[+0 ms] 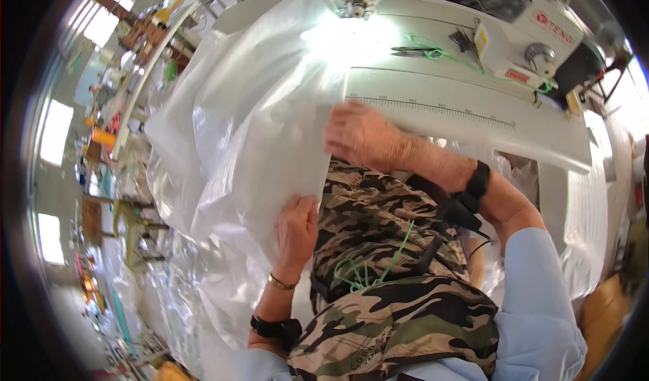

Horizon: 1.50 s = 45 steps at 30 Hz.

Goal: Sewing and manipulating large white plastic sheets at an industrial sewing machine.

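Note:
A large sheet of white, translucent plastic (250,134) spreads from the sewing machine (514,26) down over my left side. Its straight right edge runs from the bright lamp area toward my lap. My left hand (296,229) grips that edge low down, beside my camouflage apron, with the fingers curled over it. Higher up, at the front of the machine bed, my right hand (362,134) is closed at the same edge, slightly blurred, its fingertips partly hidden. The glare of the lamp washes out the needle area.
Small dark thread snips (411,51) lie on the machine bed (405,80) beside green thread (439,48). A printed ruler scale (439,108) runs along the bed's front. More plastic sheeting (176,293) is heaped at lower left. A wooden stool (128,232) stands farther left.

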Tool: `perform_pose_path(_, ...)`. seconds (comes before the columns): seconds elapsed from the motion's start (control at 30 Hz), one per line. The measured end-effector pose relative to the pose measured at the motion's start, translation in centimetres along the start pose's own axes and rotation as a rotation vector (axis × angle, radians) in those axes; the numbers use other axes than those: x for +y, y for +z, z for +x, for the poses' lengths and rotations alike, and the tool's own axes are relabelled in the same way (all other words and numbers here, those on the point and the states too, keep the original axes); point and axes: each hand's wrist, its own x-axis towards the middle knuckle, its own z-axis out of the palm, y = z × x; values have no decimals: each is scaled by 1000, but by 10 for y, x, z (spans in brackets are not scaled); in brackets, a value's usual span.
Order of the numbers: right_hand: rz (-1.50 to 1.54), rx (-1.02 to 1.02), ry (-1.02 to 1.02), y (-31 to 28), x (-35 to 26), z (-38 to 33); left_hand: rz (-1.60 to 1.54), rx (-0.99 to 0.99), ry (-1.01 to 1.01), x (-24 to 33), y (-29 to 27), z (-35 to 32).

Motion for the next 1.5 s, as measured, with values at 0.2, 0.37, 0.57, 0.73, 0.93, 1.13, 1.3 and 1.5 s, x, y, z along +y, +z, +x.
perform_pose_path(0.2,84,-136,-74,-5,35,21,-631,-73,-606,-15,3,-15)
perform_pose_path(0.37,156,-264,-1,-16,31,24,-795,141,-491,11,-9,-18)
perform_pose_path(0.57,161,-289,-95,-24,34,26,-466,240,-223,23,-8,-7)
perform_pose_path(0.73,89,-342,-82,-26,35,34,-376,346,-177,24,-7,3)
perform_pose_path(0.93,-34,-331,-138,-26,50,43,-228,350,-81,19,-16,10)
perform_pose_path(1.13,-34,-319,-106,-29,68,60,-340,372,-167,15,-14,6)
perform_pose_path(1.3,-92,-330,-56,-35,91,71,-409,246,-149,2,-19,6)
perform_pose_path(1.5,-266,-246,-190,-37,121,77,-589,8,-204,-9,-22,7)
